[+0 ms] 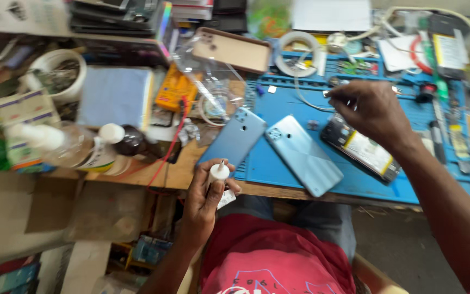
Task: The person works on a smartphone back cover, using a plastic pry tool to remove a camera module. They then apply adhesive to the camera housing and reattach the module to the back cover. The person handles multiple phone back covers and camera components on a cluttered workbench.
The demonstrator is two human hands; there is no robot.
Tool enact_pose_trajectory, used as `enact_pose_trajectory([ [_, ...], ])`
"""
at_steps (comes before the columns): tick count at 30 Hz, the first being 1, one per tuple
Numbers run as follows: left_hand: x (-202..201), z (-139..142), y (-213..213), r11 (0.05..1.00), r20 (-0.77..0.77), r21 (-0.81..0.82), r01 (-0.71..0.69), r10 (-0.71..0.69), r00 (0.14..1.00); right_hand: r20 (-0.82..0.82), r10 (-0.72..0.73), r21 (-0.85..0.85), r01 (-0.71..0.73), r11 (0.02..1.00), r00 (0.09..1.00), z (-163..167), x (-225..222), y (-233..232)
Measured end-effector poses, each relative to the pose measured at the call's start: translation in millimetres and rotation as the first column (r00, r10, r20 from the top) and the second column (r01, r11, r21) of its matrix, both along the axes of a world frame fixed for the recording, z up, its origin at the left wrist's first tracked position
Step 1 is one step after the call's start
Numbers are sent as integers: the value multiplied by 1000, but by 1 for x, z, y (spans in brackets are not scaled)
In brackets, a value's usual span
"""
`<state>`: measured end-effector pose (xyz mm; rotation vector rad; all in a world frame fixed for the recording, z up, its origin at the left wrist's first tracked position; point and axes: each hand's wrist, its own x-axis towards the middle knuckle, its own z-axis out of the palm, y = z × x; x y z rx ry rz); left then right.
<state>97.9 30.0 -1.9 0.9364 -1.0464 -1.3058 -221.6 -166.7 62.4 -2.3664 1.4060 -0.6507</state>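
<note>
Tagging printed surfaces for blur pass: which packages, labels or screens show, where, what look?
Small glue tube: left hand, white, paper label hanging.
Opened phone: under right hand, pale battery label, yellow edge.
Bottle: left bench, clear, white cap, label.
Box: far left, white, purple stripes.

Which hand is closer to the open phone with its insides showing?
The right hand. It hovers just above the opened phone on the blue mat. The left hand is off past the bench edge, holding a small white tube.
</note>
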Motion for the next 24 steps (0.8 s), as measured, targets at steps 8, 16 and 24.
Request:
enact_pose_trajectory([
  [8, -16, 0, -15, 999, -45, 0, 53, -53, 998, -156, 146, -230, -180, 957, 977, -44, 117, -41],
  [16, -22, 7, -25, 996, 25, -37, 77, -76, 997, 80, 170, -173, -154, 973, 982, -7, 130, -15],
  [24, -35, 15, -31, 989, 169, -79, 125, -111, 979, 905, -232, 357, -339, 871, 357, -13, 107, 90],
])
